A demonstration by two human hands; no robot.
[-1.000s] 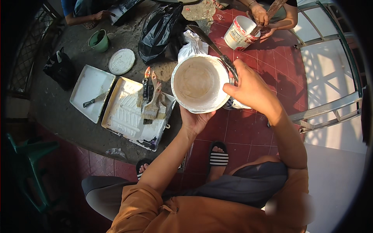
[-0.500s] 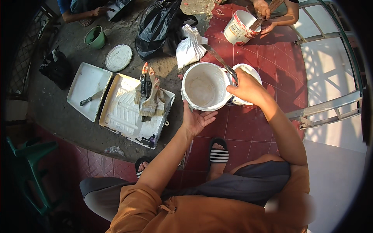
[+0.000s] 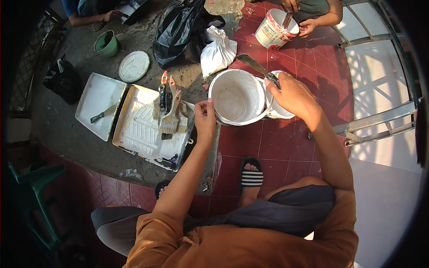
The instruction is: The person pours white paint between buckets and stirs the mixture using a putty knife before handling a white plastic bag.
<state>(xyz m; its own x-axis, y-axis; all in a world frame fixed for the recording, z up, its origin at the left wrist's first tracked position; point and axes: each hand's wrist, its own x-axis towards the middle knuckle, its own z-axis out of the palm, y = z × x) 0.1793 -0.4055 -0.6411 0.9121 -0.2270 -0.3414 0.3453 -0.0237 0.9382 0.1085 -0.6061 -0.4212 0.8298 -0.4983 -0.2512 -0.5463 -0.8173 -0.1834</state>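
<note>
A white bucket (image 3: 237, 97), smeared with white inside and seen from above, stands in front of me with its wire handle at the right side. My left hand (image 3: 206, 119) has its fingers bent and closed on the bucket's left rim. My right hand (image 3: 292, 93) is wrapped round the dark handle of a scraper (image 3: 252, 64), whose flat metal blade points left above the bucket's far right rim. Partly hidden beneath that hand is a second white container (image 3: 281, 110), close against the bucket's right side.
Left lie a paint tray (image 3: 149, 121) with brushes (image 3: 172, 117) and another tray (image 3: 96, 96) with a putty knife. Beyond are a white lid (image 3: 134, 66), a green pail (image 3: 107, 43), a black bag (image 3: 178, 38) and a white sack (image 3: 219, 51). A co-worker's bucket (image 3: 275, 31) stands far right, near a ladder (image 3: 380, 123).
My left hand has moved from under the bucket, palm up, to its left rim. The right hand has shifted right with the scraper. Far right, the co-worker's hands have moved at their bucket.
</note>
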